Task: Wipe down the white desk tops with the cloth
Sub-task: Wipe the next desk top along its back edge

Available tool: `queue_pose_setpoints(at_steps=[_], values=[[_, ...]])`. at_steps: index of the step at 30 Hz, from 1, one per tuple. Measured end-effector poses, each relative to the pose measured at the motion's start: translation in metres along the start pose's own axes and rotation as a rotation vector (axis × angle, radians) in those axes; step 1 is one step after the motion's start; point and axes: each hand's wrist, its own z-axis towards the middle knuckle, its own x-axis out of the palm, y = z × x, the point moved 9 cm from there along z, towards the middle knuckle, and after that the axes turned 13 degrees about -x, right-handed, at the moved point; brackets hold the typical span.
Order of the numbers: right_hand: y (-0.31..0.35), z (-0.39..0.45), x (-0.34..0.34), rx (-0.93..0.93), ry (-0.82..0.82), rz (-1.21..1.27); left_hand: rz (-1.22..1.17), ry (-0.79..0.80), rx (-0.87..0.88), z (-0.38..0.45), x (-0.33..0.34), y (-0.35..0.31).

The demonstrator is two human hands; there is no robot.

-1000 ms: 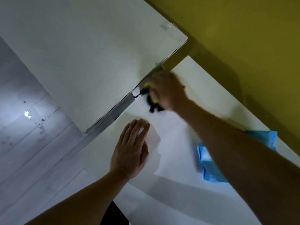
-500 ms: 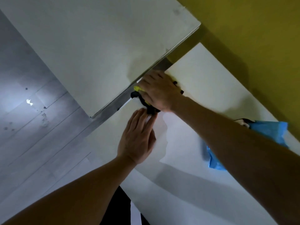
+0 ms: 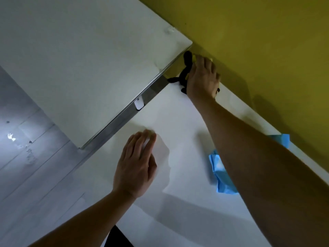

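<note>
- Fingers of the right hand (image 3: 202,78) curl over a black and yellow cloth (image 3: 186,72), gripping it and pressing it into the far corner where the lower desk top (image 3: 187,136) meets the yellow wall (image 3: 258,50). From the placement, the hand seems to be working dirt out of the corner, the hardest spot for a flat wipe to reach.
- Loose black ends of the cloth spill out to the left of the knuckles, against the metal edge strip (image 3: 124,118) of the upper desk top (image 3: 80,68).
- The right forearm stretches long across the lower surface, which suggests a full reach to the back.
- The left hand (image 3: 135,164) lies flat and spread on the same lower desk top, fingers straight and holding nothing; it looks like a brace for the lean forward.
- A crumpled blue cloth (image 3: 220,175) lies on the lower desk top, partly hidden under the right forearm, with another blue corner showing by the wall; it is near the wiping hand's arm but not held.
- The upper desk top sits a step higher, overlapping the lower one; a small white tab is fixed on its strip.
- Beyond the desks, grey floorboards (image 3: 26,157) carry a few dark specks.
- Judged from this, wiping of the lower top is at its back edge.
</note>
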Motion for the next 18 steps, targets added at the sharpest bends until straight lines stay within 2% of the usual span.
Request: queue_pose_setpoints(at_steps=[5,7,10,14,18], values=[[-0.024,-0.032,-0.013,-0.007,0.050,-0.041,0.033,-0.043,-0.059,0.021,-0.013,-0.011],[-0.040,-0.048,-0.012,-0.016,0.120,-0.047,0.007,-0.037,-0.042,0.043,-0.012,-0.030],[-0.053,-0.051,-0.014,-0.143,0.267,-0.065,-0.009,-0.002,0.052,0.081,0.002,-0.069],[-0.052,-0.038,-0.024,-0.268,0.270,-0.244,-0.013,0.025,0.071,0.109,0.016,-0.091],[-0.045,-0.026,-0.009,-0.151,0.274,-0.048,-0.004,0.009,0.057,0.109,0.013,-0.095]])
